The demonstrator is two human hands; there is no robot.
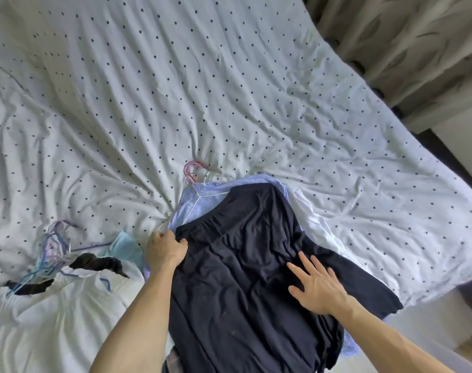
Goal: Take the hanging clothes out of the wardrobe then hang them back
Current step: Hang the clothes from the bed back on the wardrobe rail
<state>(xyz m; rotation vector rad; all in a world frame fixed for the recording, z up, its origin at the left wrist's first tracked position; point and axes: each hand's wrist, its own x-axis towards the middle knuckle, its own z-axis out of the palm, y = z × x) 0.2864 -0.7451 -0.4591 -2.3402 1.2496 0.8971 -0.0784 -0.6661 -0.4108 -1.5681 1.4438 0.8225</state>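
Note:
A dark navy garment [245, 265] lies on top of a pile on the bed. Under it show a blue-striped shirt [202, 195] and a white garment [318, 224]. Pink hanger hooks [193, 170] stick out above the pile. My left hand [166, 247] grips the navy garment's left edge, fingers curled round the fabric. With fingers spread, my right hand [317, 285] lies flat on the navy cloth. A second pile sits at the lower left: a white garment [54, 313], a black one [97, 262] and a light blue one [127, 250] on blue and purple hangers [53, 246].
The bed carries a wrinkled white dotted sheet [175, 90] stretching far back and left. Patterned curtains [407, 49] hang at the upper right beyond the bed's edge. A strip of pale floor [428, 321] shows at the lower right.

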